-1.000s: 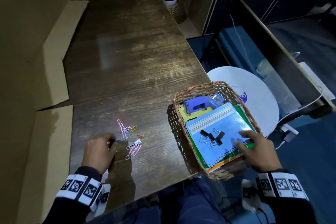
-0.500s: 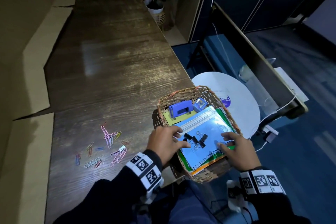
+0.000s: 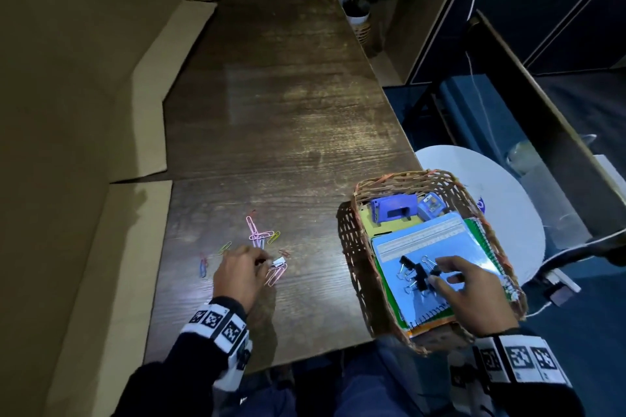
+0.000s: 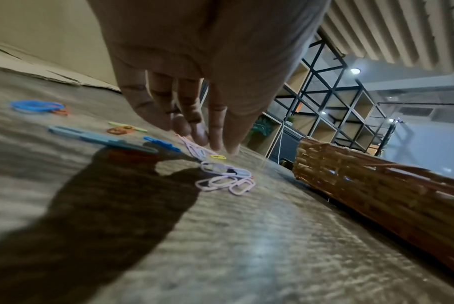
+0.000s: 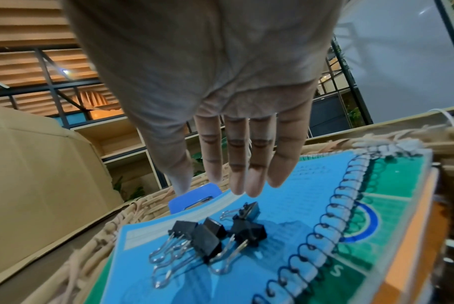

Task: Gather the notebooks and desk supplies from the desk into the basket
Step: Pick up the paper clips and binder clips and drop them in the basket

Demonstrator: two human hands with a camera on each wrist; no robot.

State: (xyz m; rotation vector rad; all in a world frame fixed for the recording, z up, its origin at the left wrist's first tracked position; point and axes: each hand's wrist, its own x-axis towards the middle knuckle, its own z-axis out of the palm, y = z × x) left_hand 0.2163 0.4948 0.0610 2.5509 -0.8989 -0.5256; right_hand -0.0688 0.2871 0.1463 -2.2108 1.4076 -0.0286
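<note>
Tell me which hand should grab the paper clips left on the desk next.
The left hand. Its fingers already reach down among the loose paper clips on the desk, while the right hand hovers open over the binder clips inside the basket, farther from them.

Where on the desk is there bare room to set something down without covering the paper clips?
Free: the long stretch of desk beyond the paper clips, and the strip between the clips and the basket. Crowded: around the left hand, where clips scatter, and inside the basket, where binder clips top the blue notebook.
</note>
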